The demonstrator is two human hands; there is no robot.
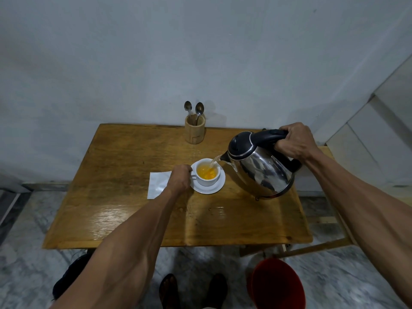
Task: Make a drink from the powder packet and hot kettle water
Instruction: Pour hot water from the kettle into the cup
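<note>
A white cup (pixel 208 179) stands on a white saucer (pixel 217 188) near the middle of the wooden table (pixel 138 210). Orange liquid fills part of the cup. My right hand (pixel 294 141) grips the black handle of a steel kettle (pixel 263 172), which is tilted to the left above the table. A thin stream of water runs from its spout into the cup. My left hand (pixel 180 177) holds the cup by its handle on the left side. A white packet (pixel 157 184) lies flat on the table, partly under my left hand.
A wooden holder (pixel 194 130) with two spoons (pixel 199 109) stands at the table's back edge against the wall. A red bucket (pixel 277 284) sits on the marble floor at the front right. A dark bag (pixel 71 277) lies at the front left.
</note>
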